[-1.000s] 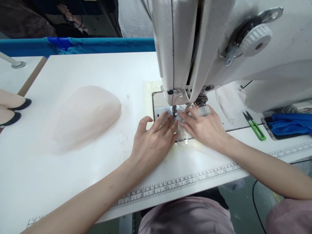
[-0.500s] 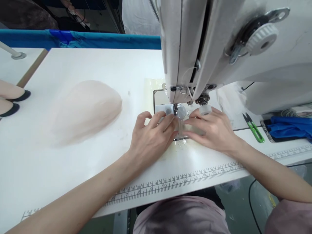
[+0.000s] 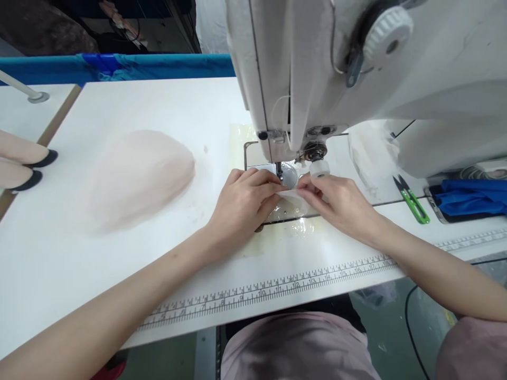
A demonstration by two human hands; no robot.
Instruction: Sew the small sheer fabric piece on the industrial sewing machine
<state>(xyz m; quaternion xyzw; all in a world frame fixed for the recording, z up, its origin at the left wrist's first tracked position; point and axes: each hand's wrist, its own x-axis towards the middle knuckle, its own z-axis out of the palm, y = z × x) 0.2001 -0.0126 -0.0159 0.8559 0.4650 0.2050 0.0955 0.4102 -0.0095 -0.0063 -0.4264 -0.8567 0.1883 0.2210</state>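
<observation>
A small strip of sheer pale fabric (image 3: 291, 195) stretches between my two hands, just in front of the presser foot (image 3: 279, 171) of a white sewing machine (image 3: 273, 79). My left hand (image 3: 247, 203) pinches its left end between thumb and fingers. The right end is pinched by my right hand (image 3: 335, 203), below the machine's white knob. Under the fabric lies the metal needle plate (image 3: 277, 214), partly covered by clear, shiny tape. To the left, a sheer pale pink cup-shaped piece (image 3: 146, 179) rests on the white table (image 3: 166, 279), touched by neither hand.
Green thread snips (image 3: 412, 200) lie at the right, beside a phone (image 3: 438, 206) under blue cloth (image 3: 473, 196). More sheer fabric (image 3: 368, 153) sits behind my right hand. A printed ruler (image 3: 261, 295) runs along the front edge. Two beige straps with black ends (image 3: 31, 179) reach in from the left.
Both hands have closed into pinches and the pale strip now shows between them. My right fingers were more spread before. The view has shifted slightly.
</observation>
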